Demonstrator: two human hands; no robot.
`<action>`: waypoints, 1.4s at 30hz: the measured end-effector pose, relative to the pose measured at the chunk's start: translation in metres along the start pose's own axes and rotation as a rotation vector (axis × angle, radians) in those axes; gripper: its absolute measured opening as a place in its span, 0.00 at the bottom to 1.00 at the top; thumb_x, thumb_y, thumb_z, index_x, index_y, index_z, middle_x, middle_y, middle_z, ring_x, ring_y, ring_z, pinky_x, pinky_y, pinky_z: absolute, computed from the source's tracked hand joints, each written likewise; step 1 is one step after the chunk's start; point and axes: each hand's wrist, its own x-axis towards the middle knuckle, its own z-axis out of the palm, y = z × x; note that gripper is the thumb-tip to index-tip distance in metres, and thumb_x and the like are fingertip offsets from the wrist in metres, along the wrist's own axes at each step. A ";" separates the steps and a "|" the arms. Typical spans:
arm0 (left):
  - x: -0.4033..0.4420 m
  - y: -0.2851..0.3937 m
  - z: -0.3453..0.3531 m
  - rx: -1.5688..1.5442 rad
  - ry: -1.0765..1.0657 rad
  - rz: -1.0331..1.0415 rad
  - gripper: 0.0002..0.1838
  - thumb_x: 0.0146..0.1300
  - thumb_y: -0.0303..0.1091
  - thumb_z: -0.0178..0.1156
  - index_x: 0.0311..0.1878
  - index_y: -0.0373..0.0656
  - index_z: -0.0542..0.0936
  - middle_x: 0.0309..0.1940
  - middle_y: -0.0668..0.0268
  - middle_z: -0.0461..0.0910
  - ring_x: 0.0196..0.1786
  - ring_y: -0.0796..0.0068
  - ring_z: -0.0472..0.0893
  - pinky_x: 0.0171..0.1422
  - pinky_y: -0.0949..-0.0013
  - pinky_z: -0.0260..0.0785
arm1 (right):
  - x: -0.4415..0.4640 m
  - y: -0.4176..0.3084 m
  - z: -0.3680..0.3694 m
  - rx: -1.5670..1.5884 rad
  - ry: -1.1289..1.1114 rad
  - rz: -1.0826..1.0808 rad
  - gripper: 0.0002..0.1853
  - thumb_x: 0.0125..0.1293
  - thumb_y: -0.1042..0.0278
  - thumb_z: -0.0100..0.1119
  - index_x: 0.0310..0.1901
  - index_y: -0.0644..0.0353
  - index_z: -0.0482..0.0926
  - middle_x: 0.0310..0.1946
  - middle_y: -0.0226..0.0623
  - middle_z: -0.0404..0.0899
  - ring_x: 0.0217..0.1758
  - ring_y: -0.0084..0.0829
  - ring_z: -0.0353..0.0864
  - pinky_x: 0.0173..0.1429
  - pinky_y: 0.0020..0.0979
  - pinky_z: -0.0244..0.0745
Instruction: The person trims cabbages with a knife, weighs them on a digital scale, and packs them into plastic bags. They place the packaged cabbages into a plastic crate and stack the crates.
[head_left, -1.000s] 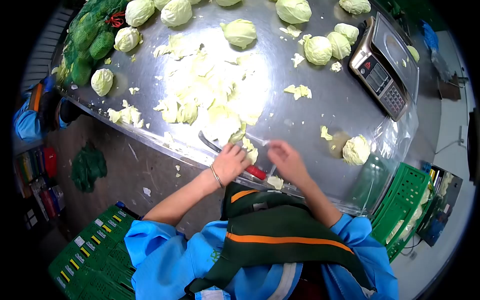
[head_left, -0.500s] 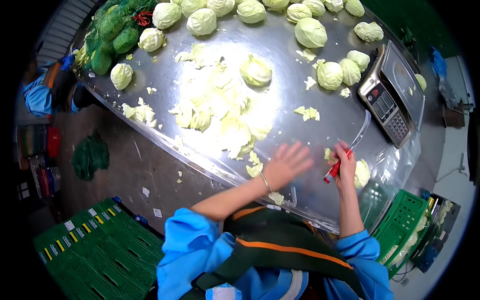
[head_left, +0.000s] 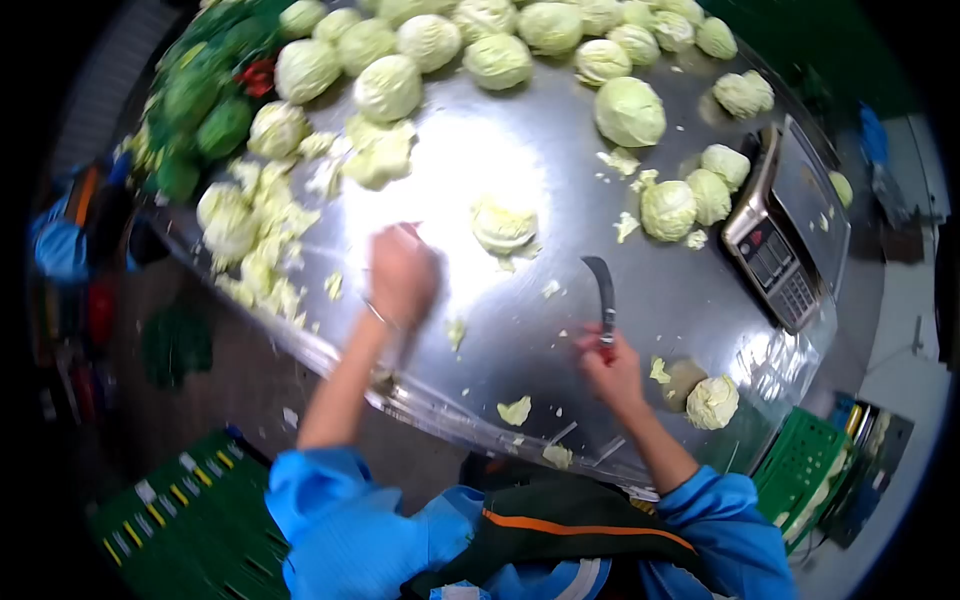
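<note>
Centre of the metal table (head_left: 540, 330), a lone cabbage (head_left: 503, 222), squat and rounded, no clear long axis to read! It sits between the 2 hands, touching neither. Off to its right, the curved knife (head_left: 606, 300), long axis pointing away from the body, tip hooking left towards that cabbage, clear table between them. Gripping it low by the red handle: the right hand (head_left: 612, 372), fingers wrapped close around it. From those fingers the cabbage lies forward and to the left. The left hand (head_left: 405, 275) is the nearer of the 2, cabbage just to its right and slightly farther out. Its fingers? Too blurred; can't tell whether they're curled, spread or holding anything. Farther left, a heap of loose leaves (head_left: 265, 230); along the far side, a crowd of cabbages (head_left: 497, 62); out right, 3 more cabbages (head_left: 668, 210) beside the weighing scale (head_left: 770, 265)!
</note>
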 end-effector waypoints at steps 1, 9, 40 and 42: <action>-0.027 0.037 0.045 -0.250 -0.140 0.263 0.13 0.48 0.27 0.57 0.40 0.43 0.77 0.35 0.60 0.78 0.40 0.60 0.77 0.50 0.61 0.68 | -0.001 0.003 -0.029 -0.091 0.069 0.074 0.15 0.56 0.71 0.58 0.47 0.57 0.76 0.27 0.32 0.78 0.29 0.22 0.76 0.36 0.27 0.72; -0.051 -0.009 0.059 -0.032 -0.327 -0.090 0.42 0.58 0.59 0.52 0.69 0.44 0.57 0.70 0.53 0.53 0.73 0.56 0.50 0.74 0.46 0.33 | -0.041 0.032 -0.078 -0.706 -0.174 -0.094 0.24 0.51 0.68 0.62 0.52 0.55 0.72 0.48 0.45 0.72 0.46 0.45 0.75 0.48 0.34 0.72; 0.017 0.039 -0.050 -0.188 -0.384 0.257 0.13 0.52 0.32 0.65 0.42 0.44 0.82 0.50 0.61 0.77 0.54 0.58 0.73 0.57 0.61 0.64 | 0.021 -0.037 -0.124 0.925 -0.327 -0.085 0.54 0.38 0.66 0.68 0.70 0.58 0.49 0.65 0.42 0.60 0.68 0.39 0.61 0.71 0.36 0.54; 0.026 0.105 -0.065 -1.012 -0.542 -0.276 0.25 0.57 0.29 0.63 0.59 0.42 0.73 0.58 0.60 0.73 0.57 0.64 0.72 0.62 0.63 0.63 | 0.022 -0.042 -0.104 0.809 -0.495 -0.053 0.54 0.40 0.68 0.67 0.70 0.58 0.48 0.65 0.42 0.59 0.68 0.38 0.61 0.70 0.35 0.54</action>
